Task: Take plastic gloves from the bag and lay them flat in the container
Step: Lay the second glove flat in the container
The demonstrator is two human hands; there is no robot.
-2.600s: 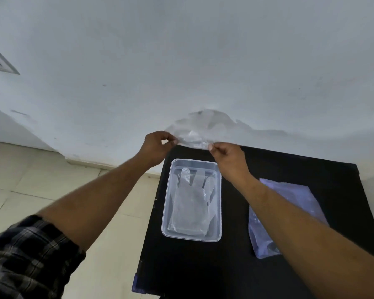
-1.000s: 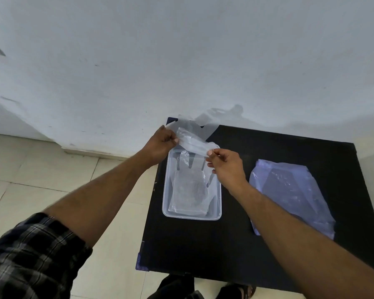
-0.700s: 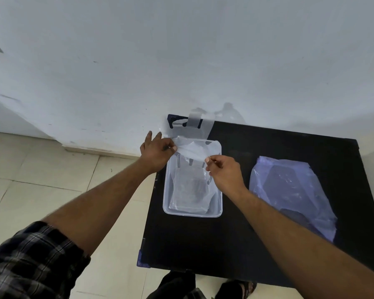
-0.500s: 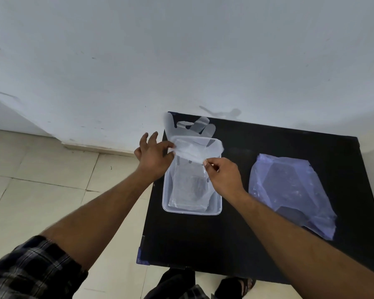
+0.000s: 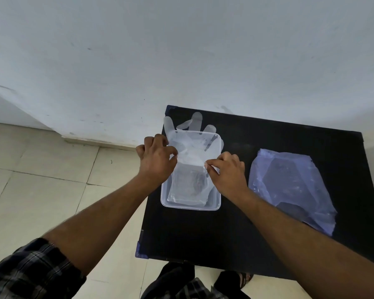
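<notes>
Glove point(image 5: 190, 145) cuff (hidden by hands)

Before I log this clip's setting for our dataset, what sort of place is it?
Probably a plain indoor room, home or small workspace. A small black table stands against a scuffed white wall on a beige tiled floor, with only a clear plastic container and bluish plastic bag on it.

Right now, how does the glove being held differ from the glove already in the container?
The held glove is pinched by the left hand and right hand, its fingers overhanging the container rim. The stored glove lies flat inside, untouched. Both are clear plastic.
</notes>
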